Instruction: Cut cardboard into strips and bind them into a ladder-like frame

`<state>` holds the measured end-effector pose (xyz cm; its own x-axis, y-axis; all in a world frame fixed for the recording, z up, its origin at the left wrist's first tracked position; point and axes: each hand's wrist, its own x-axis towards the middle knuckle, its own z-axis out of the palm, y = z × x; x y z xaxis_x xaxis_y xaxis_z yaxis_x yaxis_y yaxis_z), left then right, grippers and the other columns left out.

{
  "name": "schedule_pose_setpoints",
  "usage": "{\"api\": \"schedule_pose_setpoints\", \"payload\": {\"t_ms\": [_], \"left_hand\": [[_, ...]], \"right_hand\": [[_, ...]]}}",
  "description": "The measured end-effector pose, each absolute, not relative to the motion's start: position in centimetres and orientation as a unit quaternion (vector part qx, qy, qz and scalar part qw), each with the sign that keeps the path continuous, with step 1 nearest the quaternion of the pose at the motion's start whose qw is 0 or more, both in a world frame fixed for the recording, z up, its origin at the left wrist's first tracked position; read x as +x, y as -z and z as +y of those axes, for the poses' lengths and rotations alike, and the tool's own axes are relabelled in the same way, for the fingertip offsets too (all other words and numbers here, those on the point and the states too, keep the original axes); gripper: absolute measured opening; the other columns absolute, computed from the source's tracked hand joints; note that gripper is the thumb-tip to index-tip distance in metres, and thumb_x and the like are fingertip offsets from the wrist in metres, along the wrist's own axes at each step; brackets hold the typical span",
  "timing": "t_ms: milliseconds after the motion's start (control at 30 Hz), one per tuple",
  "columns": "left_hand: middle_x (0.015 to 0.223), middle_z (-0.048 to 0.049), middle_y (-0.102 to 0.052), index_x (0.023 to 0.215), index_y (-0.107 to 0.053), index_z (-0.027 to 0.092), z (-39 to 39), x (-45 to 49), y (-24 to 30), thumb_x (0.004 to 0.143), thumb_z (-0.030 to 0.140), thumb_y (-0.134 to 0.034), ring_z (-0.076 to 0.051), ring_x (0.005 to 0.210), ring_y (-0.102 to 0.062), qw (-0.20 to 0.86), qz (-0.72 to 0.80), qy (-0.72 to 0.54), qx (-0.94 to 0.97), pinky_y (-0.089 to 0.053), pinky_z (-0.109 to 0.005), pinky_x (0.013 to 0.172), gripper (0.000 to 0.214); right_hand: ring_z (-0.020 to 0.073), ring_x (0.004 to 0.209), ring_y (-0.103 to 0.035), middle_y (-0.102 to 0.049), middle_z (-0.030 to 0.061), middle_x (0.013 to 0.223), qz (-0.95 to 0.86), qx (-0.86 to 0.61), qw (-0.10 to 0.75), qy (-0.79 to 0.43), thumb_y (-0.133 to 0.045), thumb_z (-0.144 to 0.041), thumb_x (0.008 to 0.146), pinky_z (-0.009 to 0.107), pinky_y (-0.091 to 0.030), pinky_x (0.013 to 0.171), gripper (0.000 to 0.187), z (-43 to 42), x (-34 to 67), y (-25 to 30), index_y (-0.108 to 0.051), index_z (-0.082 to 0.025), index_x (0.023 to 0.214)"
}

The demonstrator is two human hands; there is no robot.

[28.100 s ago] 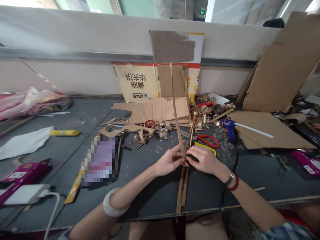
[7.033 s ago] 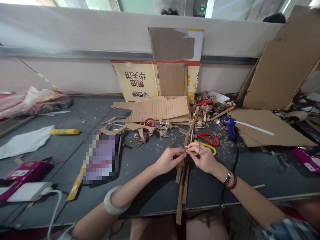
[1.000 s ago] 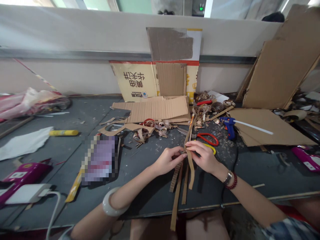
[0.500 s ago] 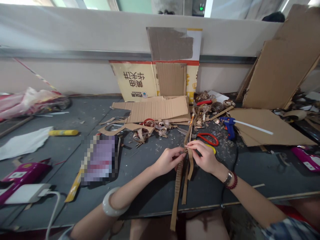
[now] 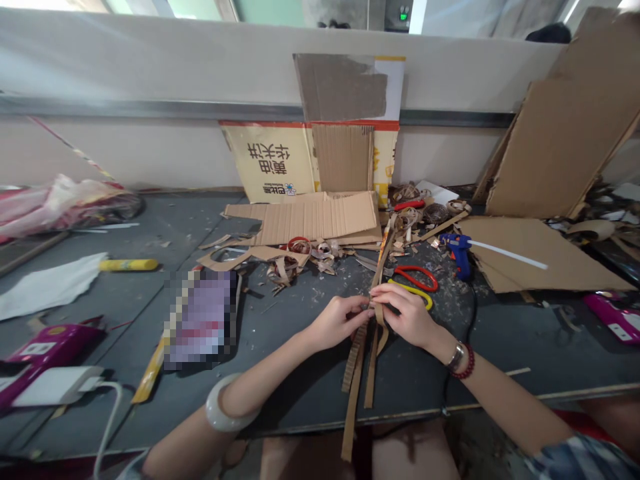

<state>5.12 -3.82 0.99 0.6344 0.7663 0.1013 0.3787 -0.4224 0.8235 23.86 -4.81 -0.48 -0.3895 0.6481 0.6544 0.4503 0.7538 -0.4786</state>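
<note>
Thin cardboard strips (image 5: 354, 407) run lengthwise through both hands, some hanging down past the table's front edge and others reaching up toward the scraps. My left hand (image 5: 339, 323) pinches the strips from the left, thumb and fingertips pressed together. From the right, my right hand (image 5: 404, 312) closes its fingers on the same bundle, and the fingertips of both hands nearly meet. The exact spot of the grip is partly covered by the fingers. Just behind my right hand lie scissors (image 5: 416, 271) with red and yellow handles.
A blue glue gun (image 5: 459, 253) with a white glue stick lies to the right, its cord trailing forward. Cardboard pieces (image 5: 315, 220) and curled scraps (image 5: 285, 268) cover the back. Left are a yellow-handled tool (image 5: 129, 265), a magenta device (image 5: 50, 347) and a white plug (image 5: 55, 387).
The strips have shifted between my fingers: a ribbed one at the lower left now ends higher, apart from the long strip. My right hand has moved slightly, uncovering more of the yellow scissor handle.
</note>
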Motion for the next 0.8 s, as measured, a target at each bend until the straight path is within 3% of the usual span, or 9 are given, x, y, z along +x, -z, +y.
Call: {"api": "schedule_pose_setpoints", "payload": {"t_ms": [400,800], "left_hand": [[0.049,0.0057,-0.045,0.088,-0.057,0.014,-3.94,4.98,-1.01,0.088,0.033,-0.039,-0.007,0.042,-0.045,0.417,0.336,-0.239,0.810,-0.033,-0.016,0.044,0.026],[0.049,0.0067,-0.041,0.088,-0.057,0.013,-3.68,5.01,-0.69,0.086,0.037,-0.045,-0.006,0.044,-0.035,0.405,0.353,-0.250,0.805,-0.026,-0.016,0.043,0.027]], "right_hand": [[0.0155,0.087,-0.059,-0.061,0.0060,0.091,-0.800,-0.346,0.476,-0.118,-0.047,-0.008,0.082,0.030,-0.051,0.077,0.016,-4.86,23.64,-0.07,-0.056,-0.020,0.087],[0.0152,0.096,-0.057,-0.060,0.0072,0.101,-0.824,-0.328,0.445,-0.124,-0.051,-0.011,0.082,0.030,-0.050,0.084,0.014,-4.86,23.89,0.31,-0.058,-0.020,0.091]]}}
